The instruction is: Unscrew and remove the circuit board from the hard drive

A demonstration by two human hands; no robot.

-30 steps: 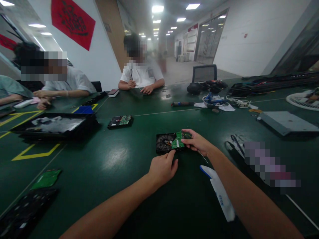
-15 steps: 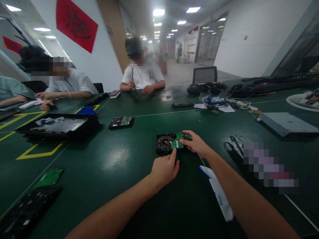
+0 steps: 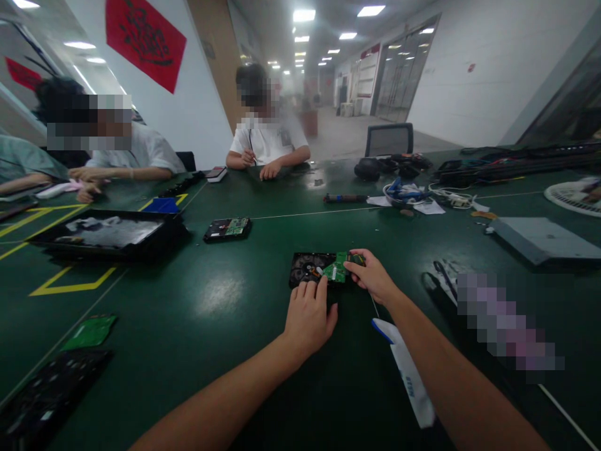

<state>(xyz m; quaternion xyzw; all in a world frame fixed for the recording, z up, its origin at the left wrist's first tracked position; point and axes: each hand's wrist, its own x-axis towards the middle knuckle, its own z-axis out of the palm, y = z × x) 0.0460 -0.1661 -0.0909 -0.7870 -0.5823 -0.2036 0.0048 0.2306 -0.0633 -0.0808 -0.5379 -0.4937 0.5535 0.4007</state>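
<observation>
A hard drive (image 3: 300,268) lies circuit-side up on the green table, a green circuit board (image 3: 334,273) covering its right part. Along its near edge rest the stretched fingertips of my left hand (image 3: 307,313); the thumb stands apart and grips nothing. At the drive's right end, my right hand (image 3: 373,275) is closed, its thumb against the board's edge. Tucked in that hand is what looks like a screwdriver (image 3: 357,259) with a dark green and yellow handle; a thin shaft seems to come out below the palm. The tips of the right fingers are partly hidden.
Another hard drive (image 3: 228,229) lies farther left, near a black tray (image 3: 173,233). At lower left are a loose green board (image 3: 91,332) and a black drive (image 3: 51,394). A white strip (image 3: 413,382) lies beside my right forearm, a grey metal case (image 3: 547,238) beyond. Co-workers (image 3: 270,147) sit opposite.
My left hand has gone from a pointing index finger with the others curled to several fingers laid along the drive's near edge. The right hand keeps its place at the drive's end.
</observation>
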